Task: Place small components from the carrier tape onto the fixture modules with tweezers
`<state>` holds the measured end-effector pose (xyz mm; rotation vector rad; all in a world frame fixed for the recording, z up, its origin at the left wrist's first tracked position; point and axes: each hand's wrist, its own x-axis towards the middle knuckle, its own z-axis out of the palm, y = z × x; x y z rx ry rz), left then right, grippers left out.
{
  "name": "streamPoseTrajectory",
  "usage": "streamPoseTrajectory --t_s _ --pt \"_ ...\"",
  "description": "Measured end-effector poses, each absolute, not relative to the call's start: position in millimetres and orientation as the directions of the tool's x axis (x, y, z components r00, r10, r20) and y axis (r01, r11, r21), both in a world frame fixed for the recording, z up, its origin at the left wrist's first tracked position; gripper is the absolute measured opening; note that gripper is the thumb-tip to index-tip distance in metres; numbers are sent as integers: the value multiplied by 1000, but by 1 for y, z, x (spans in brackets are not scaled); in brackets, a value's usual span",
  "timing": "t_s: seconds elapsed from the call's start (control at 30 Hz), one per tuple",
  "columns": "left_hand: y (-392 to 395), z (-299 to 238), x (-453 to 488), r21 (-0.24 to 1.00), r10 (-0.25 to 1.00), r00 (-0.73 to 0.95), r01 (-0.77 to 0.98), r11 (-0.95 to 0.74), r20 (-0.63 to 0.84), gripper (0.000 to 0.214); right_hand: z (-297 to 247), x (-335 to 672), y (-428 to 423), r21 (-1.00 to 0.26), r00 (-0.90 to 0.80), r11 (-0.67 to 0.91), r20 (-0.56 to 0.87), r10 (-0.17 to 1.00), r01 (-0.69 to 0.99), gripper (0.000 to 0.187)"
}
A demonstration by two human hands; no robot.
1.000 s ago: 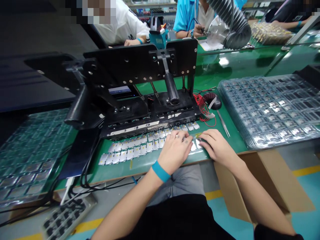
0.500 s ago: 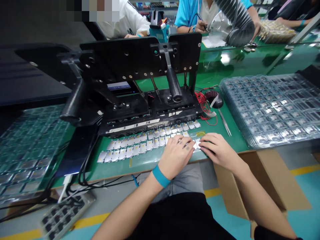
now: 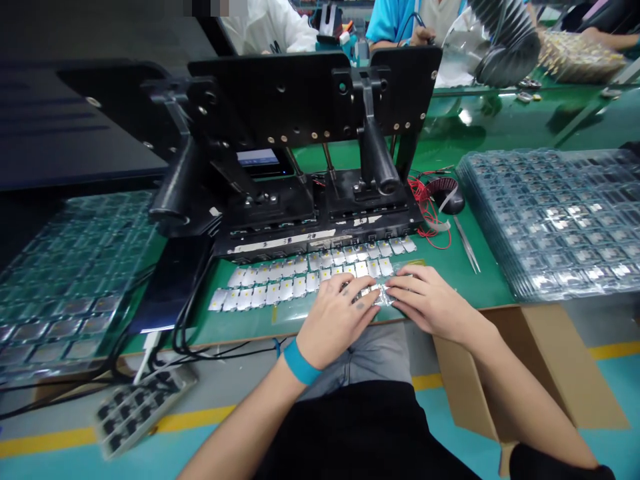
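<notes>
Low over the table's front edge, my left hand (image 3: 337, 310) and my right hand (image 3: 430, 297) face each other with bent fingers. Between their fingertips is a short piece of small silver circuit boards (image 3: 384, 295), gripped from both sides and partly covered by the fingers. Just beyond my hands, a row of silver boards with yellow dots (image 3: 273, 292) lies on the green mat (image 3: 305, 323). A second row of boards (image 3: 290, 268) runs behind it, along the foot of a black test fixture (image 3: 285, 243) with two lever handles.
Tweezers (image 3: 467, 245), red wires (image 3: 425, 200) and a black mouse (image 3: 450, 199) lie right of the fixture. Stacked clear trays (image 3: 555, 213) stand at right, more trays (image 3: 75, 267) at left. An open cardboard box (image 3: 545, 360) sits below the right edge. Co-workers sit opposite.
My view has swung left, so the table appears farther right. Against the mat, both hands have shifted left with the silver boards, and more of the boards shows between them.
</notes>
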<state>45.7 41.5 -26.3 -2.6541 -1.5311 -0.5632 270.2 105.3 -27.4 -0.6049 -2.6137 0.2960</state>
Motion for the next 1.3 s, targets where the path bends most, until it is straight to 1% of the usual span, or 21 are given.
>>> streamPoseTrajectory --t_s 0.1,0.17,0.27,0.33,0.43,0.5,0.6,0.73,0.83,0.9,0.97,1.13,1.3 --pt "44 -24 48 167 802 460 819 -549 380 18 -29 269 104 -300 -798 887 401 451 351 17" --pt "46 -22 48 171 777 452 807 -566 439 16 -30 267 104 -305 -765 881 444 467 361 17" --pt "49 -20 49 207 763 384 810 -549 519 13 -30 261 103 -329 -654 849 542 528 413 19" --pt "51 -19 50 254 785 314 825 -504 535 13 -28 256 102 -352 -592 818 567 573 455 20" --pt "56 -19 52 283 840 268 856 -432 472 12 -27 250 102 -351 -589 787 526 614 507 23" --pt "60 -19 53 251 857 285 874 -416 429 12 -30 248 104 -335 -613 779 483 625 530 24" --pt "63 -19 55 209 857 298 888 -410 420 12 -40 249 104 -340 -613 745 425 666 574 20" --pt "52 -19 57 256 887 299 881 -398 351 16 -49 262 96 -369 -578 689 375 724 624 21" --pt "38 -21 60 279 868 382 837 -471 318 21 -47 273 85 -360 -579 701 397 712 615 18" --pt "31 -24 62 261 832 443 805 -533 333 25 -45 277 79 -342 -587 722 424 689 601 18" --pt "28 -27 64 238 805 470 789 -567 362 26 -43 278 76 -338 -591 731 434 680 593 17" --pt "30 -30 67 218 811 468 801 -557 351 28 -45 277 77 -346 -576 710 419 701 613 18" --pt "30 -29 66 219 825 448 816 -535 344 29 -45 275 77 -306 -576 726 454 680 616 20"
